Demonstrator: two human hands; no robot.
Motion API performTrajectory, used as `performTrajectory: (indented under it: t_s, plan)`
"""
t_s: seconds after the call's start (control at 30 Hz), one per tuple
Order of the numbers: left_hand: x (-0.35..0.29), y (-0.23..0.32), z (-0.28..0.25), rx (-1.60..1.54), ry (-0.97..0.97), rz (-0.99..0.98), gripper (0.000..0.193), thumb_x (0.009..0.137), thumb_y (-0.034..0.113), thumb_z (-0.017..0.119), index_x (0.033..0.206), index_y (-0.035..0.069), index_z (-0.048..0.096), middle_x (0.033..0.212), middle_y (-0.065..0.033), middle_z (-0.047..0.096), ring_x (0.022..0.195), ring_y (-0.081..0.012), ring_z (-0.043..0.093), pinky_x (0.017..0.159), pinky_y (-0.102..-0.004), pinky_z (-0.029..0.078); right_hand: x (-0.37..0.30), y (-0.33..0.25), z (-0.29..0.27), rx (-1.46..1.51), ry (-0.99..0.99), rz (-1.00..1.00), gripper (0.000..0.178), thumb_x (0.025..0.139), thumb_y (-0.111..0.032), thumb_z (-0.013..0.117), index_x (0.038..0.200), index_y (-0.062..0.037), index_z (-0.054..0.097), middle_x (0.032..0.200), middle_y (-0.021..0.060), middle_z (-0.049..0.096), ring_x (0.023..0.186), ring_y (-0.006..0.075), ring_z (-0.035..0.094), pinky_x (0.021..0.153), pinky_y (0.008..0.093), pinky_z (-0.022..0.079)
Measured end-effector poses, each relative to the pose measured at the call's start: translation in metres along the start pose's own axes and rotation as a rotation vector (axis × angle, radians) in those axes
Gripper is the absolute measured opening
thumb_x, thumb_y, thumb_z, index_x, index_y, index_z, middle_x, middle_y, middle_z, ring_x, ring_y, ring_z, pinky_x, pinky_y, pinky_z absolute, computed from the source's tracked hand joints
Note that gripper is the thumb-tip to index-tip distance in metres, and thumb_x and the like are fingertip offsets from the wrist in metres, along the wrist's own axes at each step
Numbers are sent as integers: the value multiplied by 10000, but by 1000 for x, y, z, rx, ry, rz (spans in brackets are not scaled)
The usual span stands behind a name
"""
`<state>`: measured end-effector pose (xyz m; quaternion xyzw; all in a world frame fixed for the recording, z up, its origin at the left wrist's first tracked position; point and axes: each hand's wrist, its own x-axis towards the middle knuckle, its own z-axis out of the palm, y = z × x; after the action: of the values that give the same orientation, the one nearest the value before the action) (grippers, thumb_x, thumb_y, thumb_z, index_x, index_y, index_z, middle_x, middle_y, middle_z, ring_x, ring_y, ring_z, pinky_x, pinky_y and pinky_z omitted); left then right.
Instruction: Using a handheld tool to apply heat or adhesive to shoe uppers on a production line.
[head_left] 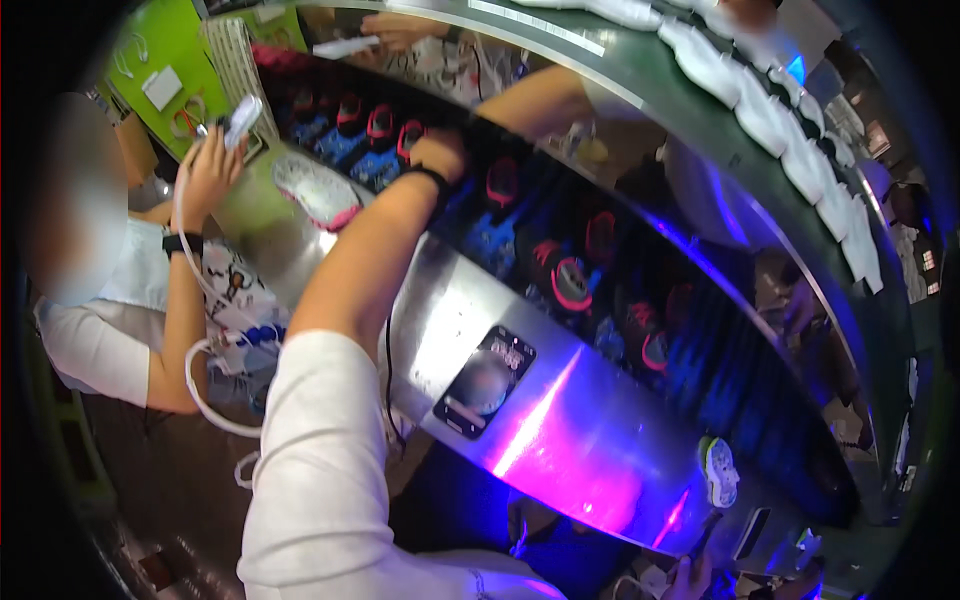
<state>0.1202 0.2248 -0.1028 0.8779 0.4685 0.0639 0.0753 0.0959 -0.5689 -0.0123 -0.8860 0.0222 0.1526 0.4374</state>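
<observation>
My left arm, in a white short sleeve with a black wristband, stretches over the steel bench to a dark conveyor [700, 420]. Over that belt, my left hand [440, 155] is beside a dark shoe upper with a pink-red collar [410, 138]. Its fingers are largely hidden and blurred, so their grip is unclear. Several similar dark uppers, such as one [565, 277] farther right, line the belt, with blue patterned pieces [490, 245] between them. A white shoe sole with a pink end [315, 190] lies left of my forearm. My right hand is out of view.
A phone [487, 380] rests on the steel bench [585, 450]. Another white sole [718, 470] lies at the right. A co-worker at left holds a white device with a hose [238, 122]. Another person's arm [540, 100] reaches in across the belt. White pieces [800, 165] line an upper rail.
</observation>
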Motion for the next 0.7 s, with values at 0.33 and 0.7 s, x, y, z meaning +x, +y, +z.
performTrajectory:
  t_s: [0.33,0.7]
  plan:
    - [-13,72,21,-30,-87,-79,481,874,463,641,1166,95,745,1232,-179,706,1143,-329,690,945,-435,564,-1,14,-10,116,222,17,432,1012,-135,602,1407,16,511,877,12,564,698,72,481,580,222,391]
    - [-251,109,-80,-1226,-29,180,324,807,226,842,1020,-2,750,900,-90,756,752,-148,693,712,-315,552,-1,15,9,383,146,-72,459,996,-111,597,1429,-1,492,826,-6,563,619,59,447,555,215,355]
